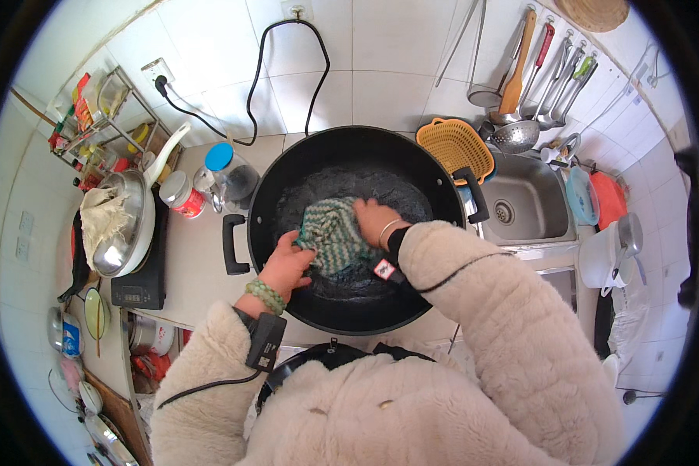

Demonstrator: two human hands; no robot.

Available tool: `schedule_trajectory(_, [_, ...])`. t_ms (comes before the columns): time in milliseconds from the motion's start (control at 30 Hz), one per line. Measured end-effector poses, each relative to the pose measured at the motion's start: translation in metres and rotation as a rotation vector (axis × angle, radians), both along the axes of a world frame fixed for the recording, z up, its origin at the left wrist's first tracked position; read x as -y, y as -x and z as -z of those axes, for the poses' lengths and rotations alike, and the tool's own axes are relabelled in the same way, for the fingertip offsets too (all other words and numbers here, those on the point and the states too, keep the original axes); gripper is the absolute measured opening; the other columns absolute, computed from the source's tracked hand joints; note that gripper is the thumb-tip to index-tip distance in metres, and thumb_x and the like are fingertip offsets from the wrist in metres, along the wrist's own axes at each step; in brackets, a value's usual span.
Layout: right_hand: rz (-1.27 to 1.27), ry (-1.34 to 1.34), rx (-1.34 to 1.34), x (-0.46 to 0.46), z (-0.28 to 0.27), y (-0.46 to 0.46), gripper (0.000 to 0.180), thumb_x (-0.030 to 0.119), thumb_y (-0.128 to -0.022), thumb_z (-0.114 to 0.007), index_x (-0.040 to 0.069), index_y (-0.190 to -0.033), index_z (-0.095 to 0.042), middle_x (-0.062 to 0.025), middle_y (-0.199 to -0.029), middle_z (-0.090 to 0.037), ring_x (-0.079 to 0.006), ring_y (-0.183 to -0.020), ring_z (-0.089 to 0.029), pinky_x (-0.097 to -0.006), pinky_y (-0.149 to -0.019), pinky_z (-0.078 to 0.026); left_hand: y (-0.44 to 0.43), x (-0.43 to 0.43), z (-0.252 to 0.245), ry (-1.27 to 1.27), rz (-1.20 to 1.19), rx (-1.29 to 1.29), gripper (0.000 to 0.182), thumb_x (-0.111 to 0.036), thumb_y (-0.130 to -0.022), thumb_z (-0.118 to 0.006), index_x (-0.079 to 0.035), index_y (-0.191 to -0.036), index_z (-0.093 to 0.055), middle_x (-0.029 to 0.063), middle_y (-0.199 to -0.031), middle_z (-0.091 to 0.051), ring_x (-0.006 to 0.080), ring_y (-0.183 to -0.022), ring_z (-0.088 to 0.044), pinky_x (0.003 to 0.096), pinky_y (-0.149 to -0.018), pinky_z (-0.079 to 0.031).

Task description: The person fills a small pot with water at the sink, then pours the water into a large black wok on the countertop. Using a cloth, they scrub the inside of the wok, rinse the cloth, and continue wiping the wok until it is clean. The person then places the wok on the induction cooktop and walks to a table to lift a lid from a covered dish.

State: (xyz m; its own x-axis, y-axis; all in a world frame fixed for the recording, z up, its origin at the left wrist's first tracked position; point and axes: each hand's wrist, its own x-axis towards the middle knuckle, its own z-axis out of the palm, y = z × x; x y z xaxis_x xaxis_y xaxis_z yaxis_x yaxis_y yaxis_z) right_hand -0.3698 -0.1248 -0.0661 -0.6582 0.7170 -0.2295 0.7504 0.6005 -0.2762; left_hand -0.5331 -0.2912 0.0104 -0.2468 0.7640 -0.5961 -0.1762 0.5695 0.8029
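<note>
A wide black pan with two side handles stands on the counter before me. Inside it lies a bunched green-and-white striped cloth on the dark, wet-looking bottom. My left hand, with a green bead bracelet at the wrist, holds the cloth's left edge with fingers somewhat spread. On the opposite side, my right hand grips the cloth's right edge; some of its fingertips are hidden. A small tag with a printed mark hangs below my right cuff, over the pan.
To the left are a lidded jar with blue top, a red-labelled jar and a covered wok on a black cooker. A yellow basket and steel sink lie right. A black cable hangs behind.
</note>
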Motion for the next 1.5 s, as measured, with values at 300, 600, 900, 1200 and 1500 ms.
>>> schedule_trajectory(300, [0.077,-0.281,0.006,-0.004,-0.042,-0.005,0.024,0.008,-0.083,-0.053,0.006,-0.107,-0.054,-0.0218,-0.087,-0.063,-0.0379,-0.082,-0.064,-0.0454,-0.069,-0.053,0.004,0.015,0.013,-0.699,0.246,-0.987,0.026,-0.005,-0.08,-0.061,0.0,-0.105,-0.056,0.0135,-0.109,-0.057,0.0263,-0.095,-0.058,0.0331,-0.079,-0.048])
schedule_trajectory(600, [0.271,-0.22,0.056,-0.007,-0.068,-0.027,0.023,0.013,-0.083,-0.056,0.002,-0.102,-0.053,-0.0215,-0.089,-0.065,-0.0366,-0.083,-0.065,-0.0471,-0.071,-0.053,-0.005,0.022,0.007,-0.75,0.09,-0.931,0.023,-0.01,-0.081,-0.061,0.002,-0.1,-0.057,0.0174,-0.099,-0.059,0.0355,-0.093,-0.058,0.04,-0.081,-0.047])
schedule_trajectory(900, [-0.227,0.172,-0.382,0.067,-0.008,0.038,0.02,0.011,-0.077,-0.059,0.003,-0.096,-0.057,-0.0231,-0.095,-0.064,-0.0399,-0.093,-0.062,-0.046,-0.077,-0.05,-0.004,0.02,0.007,-0.711,0.072,-0.964,0.025,-0.013,-0.085,-0.06,0.001,-0.106,-0.055,0.0158,-0.101,-0.059,0.0299,-0.092,-0.059,0.0356,-0.079,-0.047])
schedule_trajectory(1200, [0.033,0.055,-0.154,0.046,-0.027,0.032,0.026,0.015,-0.074,-0.063,-0.002,-0.094,-0.062,-0.0241,-0.094,-0.065,-0.0373,-0.092,-0.064,-0.0443,-0.077,-0.051,-0.006,0.018,0.009,-0.681,0.002,-0.864,0.027,-0.015,-0.085,-0.061,0.002,-0.105,-0.055,0.0172,-0.103,-0.059,0.0341,-0.099,-0.057,0.04,-0.086,-0.045])
schedule_trajectory(1500, [0.294,-0.264,0.129,-0.031,-0.043,-0.034,0.024,0.024,-0.078,-0.061,0.003,-0.088,-0.067,-0.02,-0.091,-0.066,-0.0361,-0.086,-0.065,-0.0443,-0.074,-0.053,-0.005,0.018,0.009,-0.671,0.0,-0.892,0.028,-0.019,-0.088,-0.058,0.001,-0.107,-0.055,0.0171,-0.105,-0.059,0.0341,-0.1,-0.056,0.0401,-0.087,-0.044])
